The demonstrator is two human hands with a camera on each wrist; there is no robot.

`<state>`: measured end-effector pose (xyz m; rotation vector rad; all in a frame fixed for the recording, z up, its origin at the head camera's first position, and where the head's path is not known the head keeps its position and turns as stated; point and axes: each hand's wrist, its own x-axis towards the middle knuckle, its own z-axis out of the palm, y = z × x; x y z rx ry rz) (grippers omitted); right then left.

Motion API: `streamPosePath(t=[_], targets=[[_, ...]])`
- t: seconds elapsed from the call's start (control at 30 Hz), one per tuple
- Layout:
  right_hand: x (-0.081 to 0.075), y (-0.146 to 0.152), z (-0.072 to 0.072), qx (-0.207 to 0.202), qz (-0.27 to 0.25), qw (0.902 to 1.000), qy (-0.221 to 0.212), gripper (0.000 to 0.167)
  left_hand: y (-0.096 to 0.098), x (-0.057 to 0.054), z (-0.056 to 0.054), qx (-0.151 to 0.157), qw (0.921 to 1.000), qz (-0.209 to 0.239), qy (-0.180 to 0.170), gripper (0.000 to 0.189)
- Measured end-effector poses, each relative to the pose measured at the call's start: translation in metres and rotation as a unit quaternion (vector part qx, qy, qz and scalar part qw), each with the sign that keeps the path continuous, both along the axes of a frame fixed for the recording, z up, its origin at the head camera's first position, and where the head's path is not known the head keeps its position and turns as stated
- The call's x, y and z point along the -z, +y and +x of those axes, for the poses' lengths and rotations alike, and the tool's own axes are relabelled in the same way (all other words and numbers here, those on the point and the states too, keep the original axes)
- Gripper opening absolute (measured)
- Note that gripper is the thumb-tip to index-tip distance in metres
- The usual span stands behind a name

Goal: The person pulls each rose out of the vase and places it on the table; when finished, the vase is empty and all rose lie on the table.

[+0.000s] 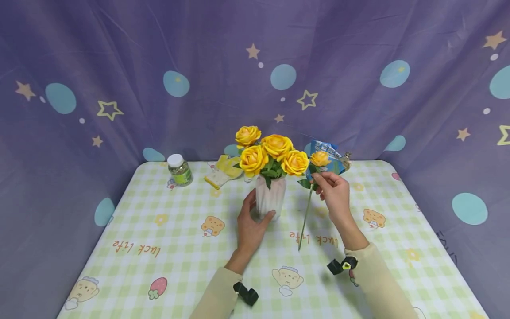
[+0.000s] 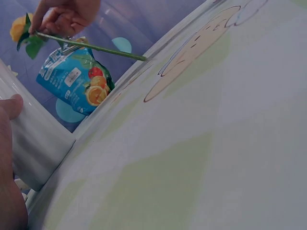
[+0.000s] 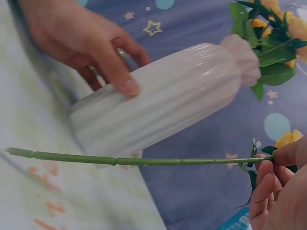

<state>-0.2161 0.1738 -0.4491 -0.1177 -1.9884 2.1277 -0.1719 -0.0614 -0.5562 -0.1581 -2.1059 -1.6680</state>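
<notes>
A pale ribbed vase [image 1: 271, 197] stands upright on the table with several yellow roses [image 1: 276, 147] in its mouth. My left hand [image 1: 252, 223] grips the vase low down, thumb on the near side and fingers round its left side. To the right of the vase, my right hand [image 1: 334, 195] pinches a single yellow rose [image 1: 320, 158] by its stem, just under the bloom. Its long green stem [image 3: 148, 162] slants down over the cloth, the lower end pointing toward me. In the right wrist view the stem crosses in front of the vase's base.
Behind my right hand stands a blue pouch [image 2: 76, 79] with fruit printed on it and a clip at its top. A white-lidded jar [image 1: 180, 170] stands at the back left, beside yellow and white gloves [image 1: 227, 170]. A checked cloth [image 1: 179, 274] covers the table; a purple curtain hangs behind.
</notes>
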Motion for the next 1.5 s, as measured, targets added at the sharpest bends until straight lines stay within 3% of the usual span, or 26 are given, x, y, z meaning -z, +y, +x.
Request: streamPosePath(t=[0.3,0.7,1.23,1.5], targets=[[0.023,-0.004,-0.003,-0.039,0.047,0.9951,-0.078,0.022,0.000,0.000,0.000,0.003,1.0000,0.003,-0.004,0.081],[0.052,-0.015,-0.011,-0.075,0.092,0.9825,-0.144,0.024,0.000,-0.001,0.001,0.000,1.0000,0.002,-0.009,0.082],[0.084,-0.024,-0.013,-0.078,0.115,0.9771,-0.162,0.026,0.000,-0.003,0.002,0.011,0.9997,0.007,-0.021,0.081],[0.091,-0.024,-0.010,-0.085,0.135,0.9773,-0.140,0.027,0.000,-0.004,0.003,0.013,0.9997,0.019,-0.008,0.080]])
